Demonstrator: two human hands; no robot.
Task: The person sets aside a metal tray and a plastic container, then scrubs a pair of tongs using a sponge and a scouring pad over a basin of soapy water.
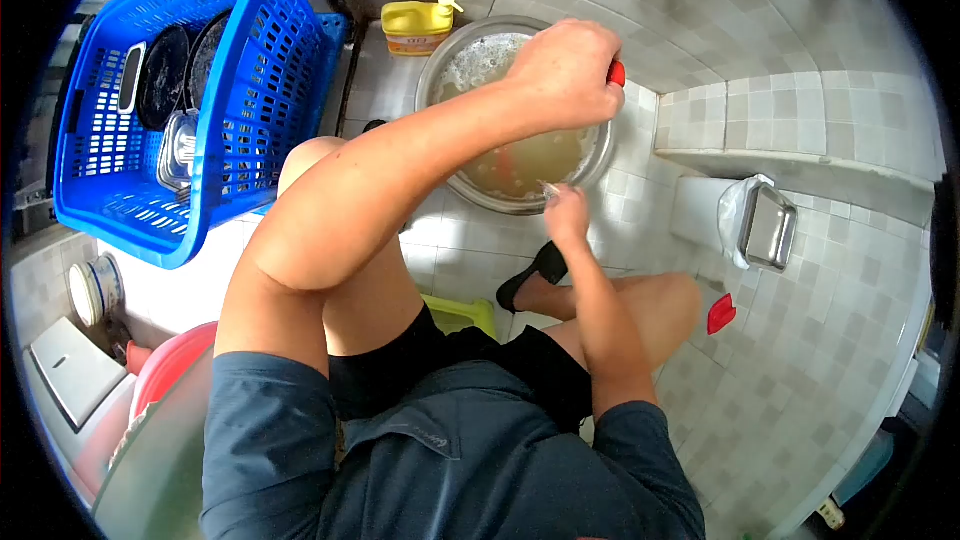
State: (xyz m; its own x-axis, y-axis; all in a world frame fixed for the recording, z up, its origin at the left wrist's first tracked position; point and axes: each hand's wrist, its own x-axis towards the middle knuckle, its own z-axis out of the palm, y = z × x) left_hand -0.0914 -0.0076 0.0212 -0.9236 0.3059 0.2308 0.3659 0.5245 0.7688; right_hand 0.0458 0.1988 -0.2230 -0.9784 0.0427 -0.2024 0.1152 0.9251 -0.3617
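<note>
My left hand (568, 75) is closed in a fist above the far side of a round metal basin (432, 70). A red end (616, 73) sticks out of that fist; the rest of the item is hidden, so I cannot tell its kind. My right hand (568, 216) is at the basin's near rim, its fingers pinched on a small clear piece (550, 192) that looks like plastic or glass. Murky water (540, 162) with suds fills the basin, and a blurred orange-red shape shows in it. My left forearm crosses over the basin and hides part of it.
A yellow pump jug (415, 28) stands behind the basin. At left, a blue basket (268, 70) holds dark pans and a clear container. On the right are a white bin (700, 208), a metal tray (770, 228) and a red item (720, 313) on the tiles. A green stool (460, 314) is beneath me.
</note>
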